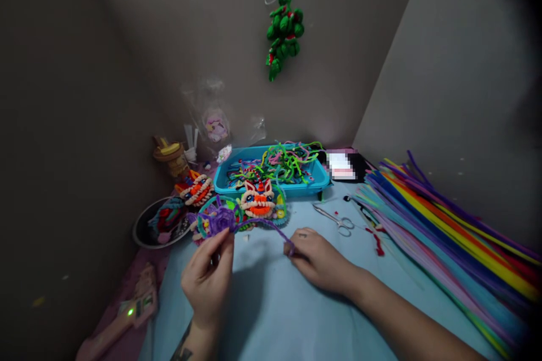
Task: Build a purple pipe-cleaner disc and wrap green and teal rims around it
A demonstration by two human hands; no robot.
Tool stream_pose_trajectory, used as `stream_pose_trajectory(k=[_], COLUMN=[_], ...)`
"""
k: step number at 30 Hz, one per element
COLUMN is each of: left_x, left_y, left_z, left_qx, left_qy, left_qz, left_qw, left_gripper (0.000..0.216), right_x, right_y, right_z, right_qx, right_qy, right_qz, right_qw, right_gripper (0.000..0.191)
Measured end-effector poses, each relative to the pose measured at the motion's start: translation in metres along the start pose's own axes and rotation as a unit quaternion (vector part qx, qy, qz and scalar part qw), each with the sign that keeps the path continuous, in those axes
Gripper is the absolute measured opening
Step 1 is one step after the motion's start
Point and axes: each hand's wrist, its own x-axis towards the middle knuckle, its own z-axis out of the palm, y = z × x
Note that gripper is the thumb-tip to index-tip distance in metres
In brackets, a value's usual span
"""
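Note:
My left hand [208, 279] is raised over the light blue table [275, 316], its fingers pinched on a purple pipe-cleaner coil [221, 219]. A loose purple strand [271, 227] runs from that coil to the right. My right hand [315, 256] lies low on the table and pinches the far end of this strand. Just behind the coil sits an orange and cream pipe-cleaner lion head [258, 200].
A blue tray [322, 180] of tangled pipe cleaners stands behind. Small scissors [336, 219] lie to the right, beside a long fan of coloured pipe cleaners [444, 237]. A dark bowl [141, 231] and another lion figure [197, 189] are at the left. A green ornament [283, 31] hangs above.

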Motion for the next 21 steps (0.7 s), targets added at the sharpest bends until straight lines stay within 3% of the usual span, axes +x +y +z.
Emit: stream_pose_trajectory(k=[7,11,16,21], left_x=[-0.001,-0.001,-0.001,-0.004], left_y=[0.000,0.007,0.019,0.023], left_z=[0.000,0.003,0.012,0.018], left_qx=[-0.008,-0.022,-0.094,-0.166], left_qy=[-0.010,-0.057,-0.142,-0.226], left_qz=[-0.021,-0.100,-0.254,-0.336], left_qw=[1.000,0.993,0.952,0.899], left_gripper=[0.017,0.019,0.028,0.027], right_x=[-0.004,-0.003,-0.001,-0.002], right_y=[-0.011,-0.007,0.005,0.003], right_z=[-0.002,-0.002,0.000,0.001], right_qx=[0.203,0.306,0.349,0.365], right_qy=[0.037,0.104,0.238,0.286], right_qz=[0.051,0.086,0.060,0.112], right_qw=[0.977,0.942,0.904,0.879], right_gripper=[0.014,0.006,0.011,0.010])
